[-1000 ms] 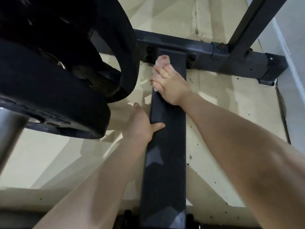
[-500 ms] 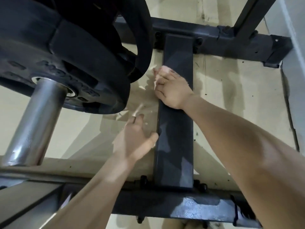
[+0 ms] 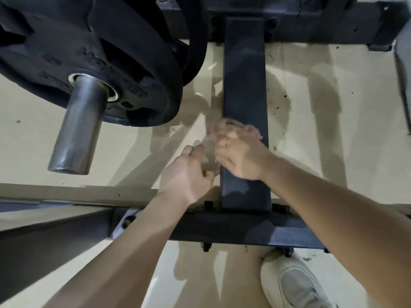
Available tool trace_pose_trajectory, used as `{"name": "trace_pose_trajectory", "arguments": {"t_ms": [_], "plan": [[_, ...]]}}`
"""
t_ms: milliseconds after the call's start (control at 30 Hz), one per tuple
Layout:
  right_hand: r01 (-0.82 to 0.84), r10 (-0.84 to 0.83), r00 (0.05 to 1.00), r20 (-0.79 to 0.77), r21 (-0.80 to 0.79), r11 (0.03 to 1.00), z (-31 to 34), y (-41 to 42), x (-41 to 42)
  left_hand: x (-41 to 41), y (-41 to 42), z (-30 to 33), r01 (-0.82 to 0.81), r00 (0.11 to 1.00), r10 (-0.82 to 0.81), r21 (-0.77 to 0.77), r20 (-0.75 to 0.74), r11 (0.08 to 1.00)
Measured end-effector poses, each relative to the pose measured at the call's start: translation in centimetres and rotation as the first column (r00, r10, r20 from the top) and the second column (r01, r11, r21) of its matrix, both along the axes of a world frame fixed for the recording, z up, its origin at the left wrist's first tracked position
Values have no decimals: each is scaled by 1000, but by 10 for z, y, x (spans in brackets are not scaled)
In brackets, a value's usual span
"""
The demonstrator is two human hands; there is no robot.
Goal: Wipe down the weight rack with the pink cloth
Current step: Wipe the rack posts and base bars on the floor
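Observation:
The weight rack's dark flat base beam runs away from me across the pale floor, between a far crossbar and a near crossbar. My right hand lies on the beam's near half, its fingers curled over the pink cloth, which shows only as a blurred pale patch at the fingertips on the beam's left edge. My left hand hovers just left of the beam, fingers loosely curled, holding nothing I can see.
Black weight plates on a steel sleeve hang over the floor at upper left, close to the beam. A slanted rack post crosses the lower left. My white shoe stands below the near crossbar.
My right hand has slid the cloth along the beam from its far end toward me. My left hand has come off the beam's edge. The view has pulled back, showing the near crossbar.

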State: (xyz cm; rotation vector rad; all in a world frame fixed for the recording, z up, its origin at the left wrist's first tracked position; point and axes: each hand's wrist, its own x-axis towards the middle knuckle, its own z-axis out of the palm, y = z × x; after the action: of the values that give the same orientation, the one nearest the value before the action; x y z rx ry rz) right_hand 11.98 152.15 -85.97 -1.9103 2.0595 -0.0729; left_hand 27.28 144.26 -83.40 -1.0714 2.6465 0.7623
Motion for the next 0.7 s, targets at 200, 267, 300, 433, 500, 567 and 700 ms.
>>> {"name": "trace_pose_trajectory", "arguments": {"t_ms": [200,267,300,433,500,567,700], "plan": [[-225,232,953,196,-56,973,8,42,30,0,-4,4,-89,996,89,42,-6,995],[-181,177,978,107,38,983,9,25,17,1,-4,5,-96,995,97,50,-16,994],[-120,116,992,53,65,991,7,17,13,2,-3,4,-95,995,96,53,-20,994],[87,-86,995,54,-16,996,3,26,35,7,2,3,-93,995,95,62,-25,994],[84,-47,964,260,-134,987,7,53,48,7,3,2,-94,995,97,76,-36,993],[-19,58,955,291,-135,991,6,64,50,3,3,2,-100,993,106,102,-58,990],[177,-173,972,157,-12,984,-5,33,24,-9,1,2,-82,986,102,145,-135,986]]}}
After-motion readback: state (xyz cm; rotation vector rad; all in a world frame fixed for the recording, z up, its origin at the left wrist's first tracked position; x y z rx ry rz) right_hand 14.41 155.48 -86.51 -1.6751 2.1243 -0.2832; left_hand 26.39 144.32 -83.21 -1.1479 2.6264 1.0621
